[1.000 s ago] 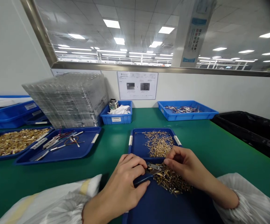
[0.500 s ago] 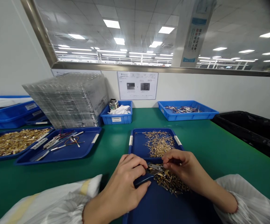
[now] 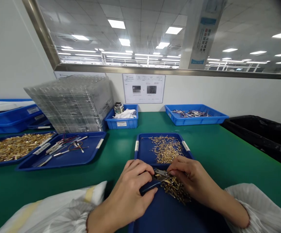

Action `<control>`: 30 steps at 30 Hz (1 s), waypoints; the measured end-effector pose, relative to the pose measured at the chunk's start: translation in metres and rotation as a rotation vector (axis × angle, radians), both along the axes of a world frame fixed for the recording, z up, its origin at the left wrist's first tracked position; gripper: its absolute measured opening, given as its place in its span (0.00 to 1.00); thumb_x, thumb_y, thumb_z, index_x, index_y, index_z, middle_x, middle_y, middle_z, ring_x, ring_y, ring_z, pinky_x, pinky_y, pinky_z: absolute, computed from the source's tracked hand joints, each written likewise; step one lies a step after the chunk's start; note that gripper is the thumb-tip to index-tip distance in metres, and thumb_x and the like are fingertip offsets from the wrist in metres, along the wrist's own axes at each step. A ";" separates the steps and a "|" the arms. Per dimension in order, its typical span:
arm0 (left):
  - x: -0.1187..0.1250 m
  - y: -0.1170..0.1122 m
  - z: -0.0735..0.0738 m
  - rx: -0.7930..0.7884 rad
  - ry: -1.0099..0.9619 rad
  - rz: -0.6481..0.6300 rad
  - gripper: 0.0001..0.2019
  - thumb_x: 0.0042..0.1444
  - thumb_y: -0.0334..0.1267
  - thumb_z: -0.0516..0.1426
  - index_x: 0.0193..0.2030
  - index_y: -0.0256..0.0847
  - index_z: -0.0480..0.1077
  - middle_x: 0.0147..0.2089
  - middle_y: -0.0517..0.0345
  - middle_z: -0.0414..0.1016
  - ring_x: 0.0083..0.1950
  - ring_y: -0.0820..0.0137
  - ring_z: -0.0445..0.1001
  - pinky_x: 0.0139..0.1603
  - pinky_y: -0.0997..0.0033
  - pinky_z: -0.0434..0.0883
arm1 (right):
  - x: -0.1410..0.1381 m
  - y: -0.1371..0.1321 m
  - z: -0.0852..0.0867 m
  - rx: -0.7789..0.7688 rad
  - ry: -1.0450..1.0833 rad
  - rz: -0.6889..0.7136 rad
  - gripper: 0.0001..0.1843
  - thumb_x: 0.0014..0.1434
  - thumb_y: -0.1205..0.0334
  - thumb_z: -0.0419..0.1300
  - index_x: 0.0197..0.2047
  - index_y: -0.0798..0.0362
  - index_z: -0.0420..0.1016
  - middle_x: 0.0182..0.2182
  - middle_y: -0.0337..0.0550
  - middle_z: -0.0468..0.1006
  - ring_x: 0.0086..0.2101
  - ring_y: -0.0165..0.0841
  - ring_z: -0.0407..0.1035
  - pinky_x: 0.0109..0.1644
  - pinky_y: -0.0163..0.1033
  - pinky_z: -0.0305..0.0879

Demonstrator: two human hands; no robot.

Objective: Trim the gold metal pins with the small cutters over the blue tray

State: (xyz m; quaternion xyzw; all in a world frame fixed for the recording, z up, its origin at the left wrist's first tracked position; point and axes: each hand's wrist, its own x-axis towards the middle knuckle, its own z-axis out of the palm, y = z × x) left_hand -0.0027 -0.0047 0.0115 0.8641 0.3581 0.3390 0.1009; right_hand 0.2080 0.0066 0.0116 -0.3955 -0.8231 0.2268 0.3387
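My left hand [image 3: 132, 187] is wrapped round a pair of cutters [image 3: 163, 173] with dark blue handles, their metal jaws pointing right. Close to the jaw tips, my right hand [image 3: 191, 176] has thumb and fingertips pinched together; whatever lies between them is too small or hidden to make out. Beneath both hands, a heap of small brass-coloured pieces [image 3: 175, 191] lies on the near dark blue tray [image 3: 164, 216]. Just beyond it, thin gold-coloured pins [image 3: 167, 150] are spread in another blue tray [image 3: 144, 149].
On the left stand a tray of gold pieces [image 3: 16, 147], a tray with wired parts [image 3: 82, 157] and a stack of clear plastic trays [image 3: 70, 103]. Behind are a small blue bin [image 3: 128, 123] and a blue tray of parts [image 3: 196, 121]. A black-lined bin [image 3: 264, 136] is at right.
My right hand has shifted slightly left along the cutters' tips, its fingers still pinched. My left hand keeps its grip on the cutters almost unmoved.
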 end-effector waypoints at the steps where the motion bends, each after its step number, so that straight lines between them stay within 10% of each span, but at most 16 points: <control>1: 0.000 0.000 0.000 0.009 0.005 -0.004 0.04 0.48 0.28 0.59 0.28 0.38 0.66 0.38 0.58 0.71 0.41 0.65 0.67 0.45 0.59 0.62 | 0.000 0.000 0.000 0.004 -0.011 0.003 0.11 0.60 0.72 0.51 0.32 0.55 0.73 0.28 0.42 0.71 0.30 0.30 0.65 0.33 0.33 0.60; 18: 0.001 -0.007 0.004 0.192 -0.032 -0.038 0.02 0.53 0.29 0.57 0.31 0.38 0.69 0.36 0.55 0.73 0.41 0.63 0.67 0.43 0.59 0.63 | -0.002 -0.007 0.006 0.004 0.071 -0.082 0.08 0.49 0.76 0.53 0.24 0.54 0.66 0.22 0.37 0.67 0.25 0.29 0.62 0.29 0.34 0.55; 24: 0.003 -0.006 0.004 0.099 -0.184 -0.035 0.04 0.50 0.28 0.59 0.31 0.38 0.67 0.35 0.55 0.71 0.38 0.66 0.68 0.40 0.63 0.65 | 0.001 -0.003 0.004 -0.273 0.321 -0.037 0.08 0.54 0.68 0.53 0.24 0.54 0.65 0.22 0.36 0.66 0.24 0.28 0.59 0.27 0.32 0.56; 30: 0.001 -0.004 0.005 0.010 -0.035 -0.070 0.04 0.49 0.28 0.59 0.27 0.38 0.67 0.36 0.56 0.72 0.37 0.67 0.68 0.40 0.62 0.65 | 0.001 -0.006 0.007 -0.117 0.009 -0.019 0.08 0.48 0.76 0.52 0.26 0.54 0.64 0.24 0.37 0.68 0.26 0.28 0.61 0.28 0.33 0.55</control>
